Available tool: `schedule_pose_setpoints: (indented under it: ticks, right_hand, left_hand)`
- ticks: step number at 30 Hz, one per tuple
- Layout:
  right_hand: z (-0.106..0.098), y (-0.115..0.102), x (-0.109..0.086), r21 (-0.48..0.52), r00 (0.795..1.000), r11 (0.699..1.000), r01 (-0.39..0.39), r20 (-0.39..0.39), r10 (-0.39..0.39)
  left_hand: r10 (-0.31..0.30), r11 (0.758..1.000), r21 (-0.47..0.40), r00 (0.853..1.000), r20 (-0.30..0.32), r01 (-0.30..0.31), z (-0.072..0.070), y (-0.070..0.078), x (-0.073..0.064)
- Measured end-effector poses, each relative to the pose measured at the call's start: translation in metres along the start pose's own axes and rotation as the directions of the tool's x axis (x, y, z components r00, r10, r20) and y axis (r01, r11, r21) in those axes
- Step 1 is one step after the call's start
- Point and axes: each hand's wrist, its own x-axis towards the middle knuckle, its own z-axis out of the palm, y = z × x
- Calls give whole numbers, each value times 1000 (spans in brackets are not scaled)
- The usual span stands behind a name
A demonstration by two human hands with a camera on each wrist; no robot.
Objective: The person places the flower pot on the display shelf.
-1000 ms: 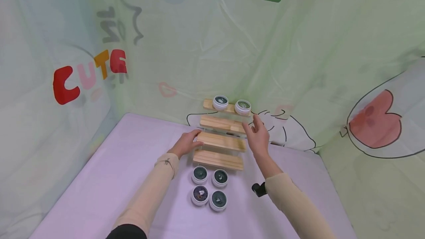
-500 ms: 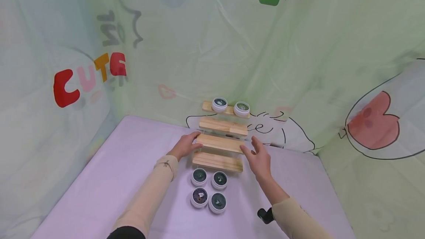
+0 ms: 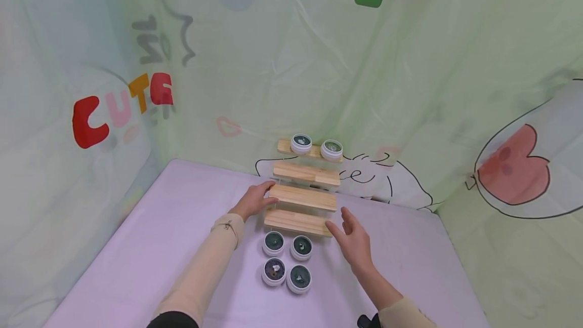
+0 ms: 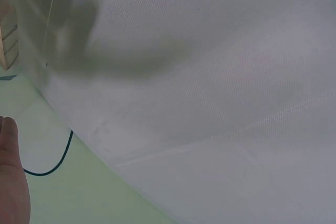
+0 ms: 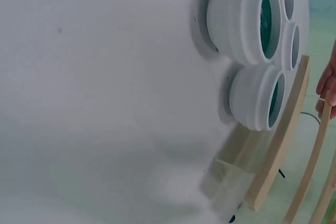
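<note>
A stepped wooden display rack (image 3: 302,198) stands at the back of the table, its shelf boards rising toward the wall. My left hand (image 3: 253,200) grips the left end of the second board from the bottom, thumb in front; the right wrist view shows those fingers (image 5: 329,90) at the board. By the right end of the lowest board (image 3: 296,221), my right hand (image 3: 354,243) is spread with nothing in it. Two white round jars sit on the top board, one with dark filling (image 3: 301,144), the other greener (image 3: 332,150). Several more jars (image 3: 274,243) stand before the rack.
A lilac cloth (image 3: 205,186) covers the table. Printed pale-green curtains (image 3: 255,80) close in the back and sides, right behind the rack. The front jars (image 5: 236,19) stand close together, the nearest pair right by the lowest board.
My right hand has come down along the rack's right side, from near the upper boards to beside the lowest one. My left hand keeps its grip, and the jars stay where they were.
</note>
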Motion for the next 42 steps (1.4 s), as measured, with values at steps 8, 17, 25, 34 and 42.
schedule_pose_setpoints:
  ticks: [8, 17, 25, 34, 42]
  right_hand:
    - [10, 14, -27, -12, 999, 1000, -16, 34, 16]
    - [22, 24, -54, -34, 997, 998, -58, 58, 60]
    - [35, 35, -74, -58, 994, 997, -57, 91, 62]
    - [40, 47, -85, -43, 989, 999, 16, 148, -10]
    - [47, 51, -90, -69, 986, 998, -5, 166, 16]
  left_hand:
    - [-2, 1000, 6, 1000, -1, 2, 2, -4, 2]
    - [-13, 1000, 15, 1000, 7, 13, 4, -7, 3]
    - [-7, 1000, 10, 1000, 9, 7, 6, -9, 4]
    - [9, 1000, -8, 1000, 3, -9, 5, -9, 5]
    - [22, 1000, -5, 1000, -9, -22, 4, -6, 2]
